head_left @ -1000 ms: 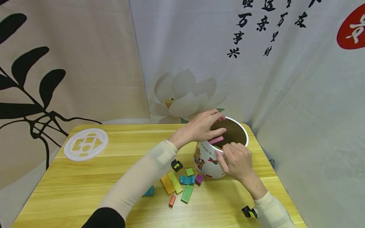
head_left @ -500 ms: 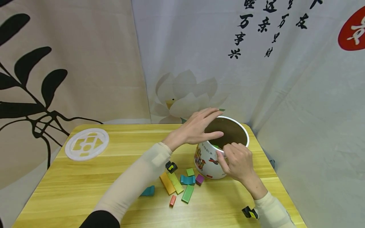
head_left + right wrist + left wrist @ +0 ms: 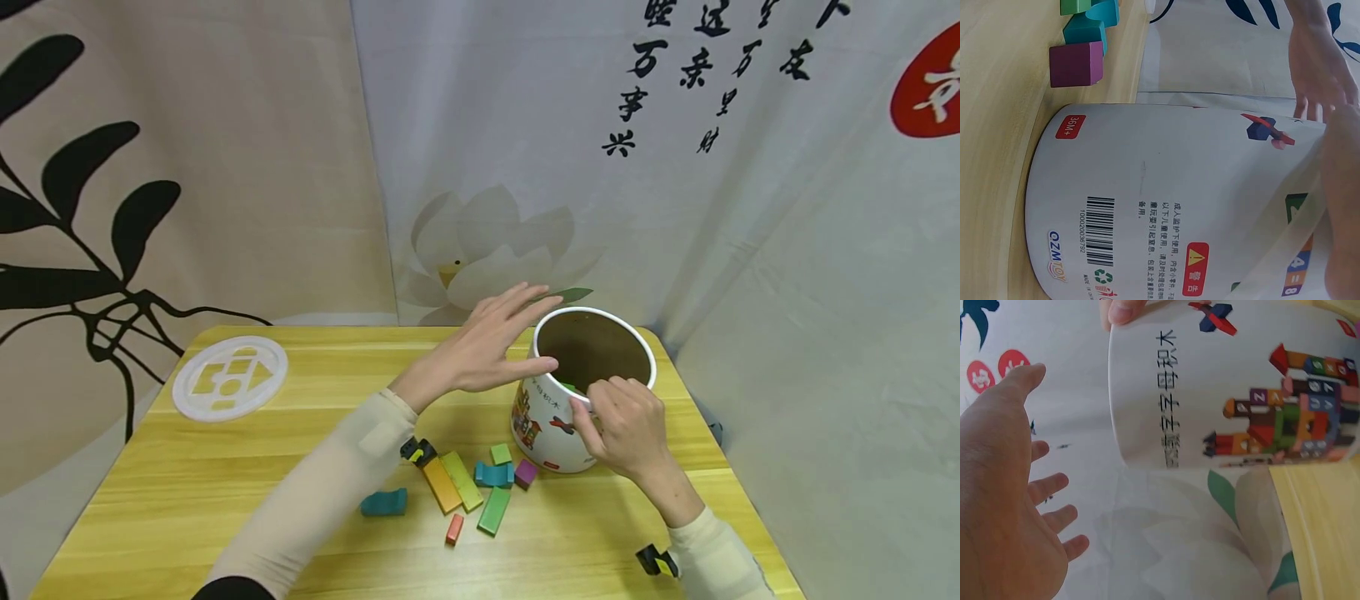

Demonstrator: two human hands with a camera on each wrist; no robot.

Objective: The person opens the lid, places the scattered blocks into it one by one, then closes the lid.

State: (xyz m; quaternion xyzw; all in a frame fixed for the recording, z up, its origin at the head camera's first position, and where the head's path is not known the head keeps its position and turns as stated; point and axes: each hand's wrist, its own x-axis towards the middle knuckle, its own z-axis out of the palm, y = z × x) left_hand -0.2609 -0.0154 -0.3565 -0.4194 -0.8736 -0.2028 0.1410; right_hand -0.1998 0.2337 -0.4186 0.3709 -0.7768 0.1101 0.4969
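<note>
A white block bucket (image 3: 551,425) with printed pictures stands on the table, tilted slightly in the head view. My right hand (image 3: 624,425) grips its near rim, thumb outside and fingers curled over the edge. My left hand (image 3: 483,346) is just left of the rim, fingers straight and spread, holding nothing. In the left wrist view the left hand (image 3: 1007,487) is apart from the bucket wall (image 3: 1138,387). A bit of a green block (image 3: 568,387) shows inside; the rest of the inside is mostly hidden.
Left of the bucket's base lie a purple cube (image 3: 526,474), a blue arched block (image 3: 493,475), a green block (image 3: 493,511), an orange block (image 3: 442,486), a red block (image 3: 454,529) and a teal block (image 3: 384,502). A white lid with cutouts (image 3: 183,402) lies far left.
The pink block that was at my left hand over the bucket is out of sight now. That hand has spread its fingers and moved left, off the opening. The right hand stays put.
</note>
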